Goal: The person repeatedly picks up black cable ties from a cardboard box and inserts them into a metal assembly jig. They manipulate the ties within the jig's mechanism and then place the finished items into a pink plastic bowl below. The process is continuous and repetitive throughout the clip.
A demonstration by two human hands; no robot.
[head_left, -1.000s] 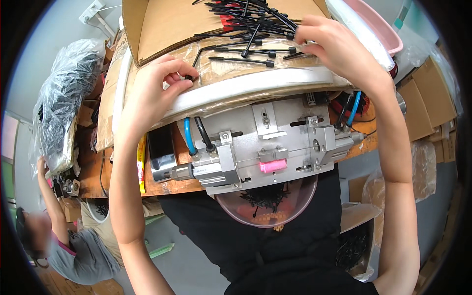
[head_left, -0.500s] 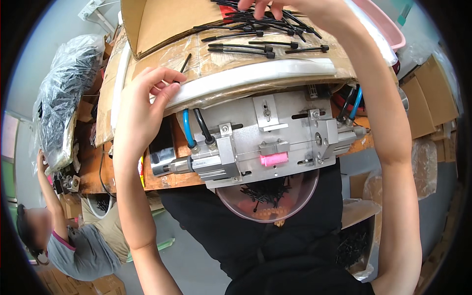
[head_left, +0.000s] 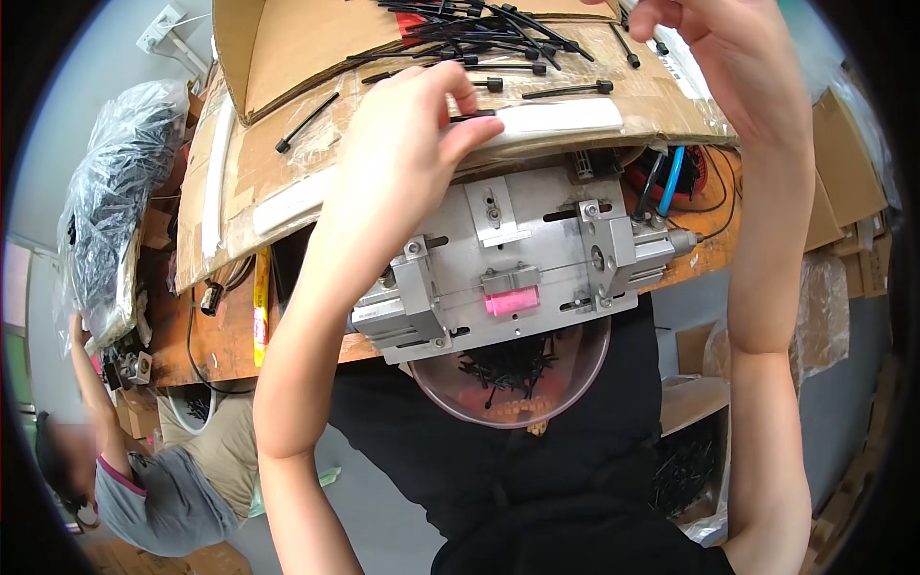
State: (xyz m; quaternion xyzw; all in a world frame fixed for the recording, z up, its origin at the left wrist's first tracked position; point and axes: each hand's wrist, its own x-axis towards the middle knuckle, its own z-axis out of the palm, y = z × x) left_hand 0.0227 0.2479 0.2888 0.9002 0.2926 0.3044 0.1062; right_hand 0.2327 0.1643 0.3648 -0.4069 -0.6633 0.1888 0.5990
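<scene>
My left hand [head_left: 407, 129] is closed in a pinch over the white foam strip [head_left: 561, 117] on the cardboard's near edge. Between thumb and fingers it grips a thin black rod [head_left: 471, 117], mostly covered by the fingertips. My right hand [head_left: 728, 67] is raised at the top right, fingers apart and partly cut off by the picture's edge; no held thing shows in it. Close to its fingertips lies a short capped black rod [head_left: 625, 46]. A heap of similar rods [head_left: 470, 34] covers the far cardboard. One single rod [head_left: 307, 123] rests apart at left.
A metal clamping fixture [head_left: 508, 259] with a pink block [head_left: 513, 301] stands before me, blue and black hoses at its right. Below it, a clear bowl [head_left: 419, 383] holds black pieces. Left, a co-worker [head_left: 163, 503] reaches toward a plastic-wrapped bundle [head_left: 125, 192]. Cartons [head_left: 848, 172] stand right.
My left hand has moved right along the foam strip, and a single rod now lies at the cardboard's left. The right hand has moved right, off the heap. The view has shifted slightly.
</scene>
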